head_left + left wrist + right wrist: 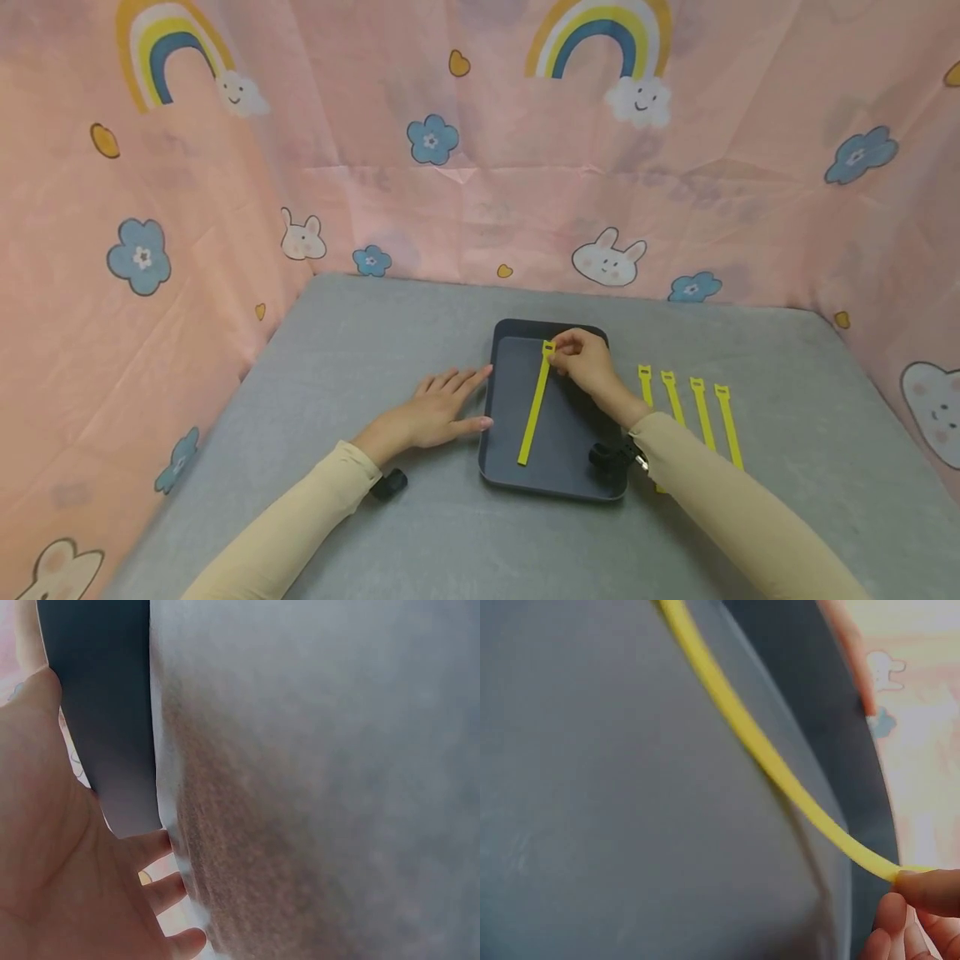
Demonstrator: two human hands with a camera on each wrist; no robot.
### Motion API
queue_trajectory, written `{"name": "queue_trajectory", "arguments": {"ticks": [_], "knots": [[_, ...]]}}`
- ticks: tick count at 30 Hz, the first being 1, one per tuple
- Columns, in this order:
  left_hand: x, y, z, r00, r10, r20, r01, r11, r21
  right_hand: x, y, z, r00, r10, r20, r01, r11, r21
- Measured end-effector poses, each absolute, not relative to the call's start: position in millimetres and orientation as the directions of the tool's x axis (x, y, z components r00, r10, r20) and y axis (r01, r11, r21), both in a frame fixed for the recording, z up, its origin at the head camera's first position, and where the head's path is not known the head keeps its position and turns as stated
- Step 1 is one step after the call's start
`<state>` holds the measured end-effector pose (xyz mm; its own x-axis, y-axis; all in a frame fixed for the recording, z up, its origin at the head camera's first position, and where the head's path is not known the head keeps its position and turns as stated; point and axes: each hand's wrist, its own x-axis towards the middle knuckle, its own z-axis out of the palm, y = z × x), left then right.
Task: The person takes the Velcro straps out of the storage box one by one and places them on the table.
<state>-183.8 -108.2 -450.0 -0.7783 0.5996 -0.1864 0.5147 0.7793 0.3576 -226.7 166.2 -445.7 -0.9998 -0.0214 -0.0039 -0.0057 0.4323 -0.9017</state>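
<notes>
A dark grey rectangular tray lies on the table. My right hand pinches a yellow cable strap at its slotted head, between thumb and fingertips, over the tray's far part. The strap slants down toward the near left of the tray. In the right wrist view the strap bows up to the fingers, and its shadow falls on the tray floor. My left hand rests at the tray's left side with fingers spread and straight, fingertips and thumb against the wall. The left wrist view shows that tray wall beside the palm.
Several more yellow straps lie side by side to the right of the tray, partly covered by the right forearm. Grey cloth covers the table. A pink printed curtain stands around the back and sides.
</notes>
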Motion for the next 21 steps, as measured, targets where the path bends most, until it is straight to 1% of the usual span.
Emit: {"name": "queue_trajectory", "arguments": {"ticks": [6, 15, 21], "knots": [[-183.8, -107.7, -449.3, -0.779, 0.599, -0.186, 0.517, 0.781, 0.352, -221.6, 167.7, -428.1, -0.997, -0.073, 0.006, -0.035, 0.401, -0.916], [-182.9, -107.7, -449.5, -0.780, 0.597, -0.189, 0.512, 0.781, 0.358, -212.3, 171.8, -392.0, -0.995, -0.097, 0.004, -0.047, 0.445, -0.895], [-183.6, -108.7, -451.6, -0.778, 0.600, -0.186, 0.516, 0.780, 0.355, -203.9, 176.3, -365.1, -0.990, -0.136, 0.048, -0.102, 0.426, -0.899]]}}
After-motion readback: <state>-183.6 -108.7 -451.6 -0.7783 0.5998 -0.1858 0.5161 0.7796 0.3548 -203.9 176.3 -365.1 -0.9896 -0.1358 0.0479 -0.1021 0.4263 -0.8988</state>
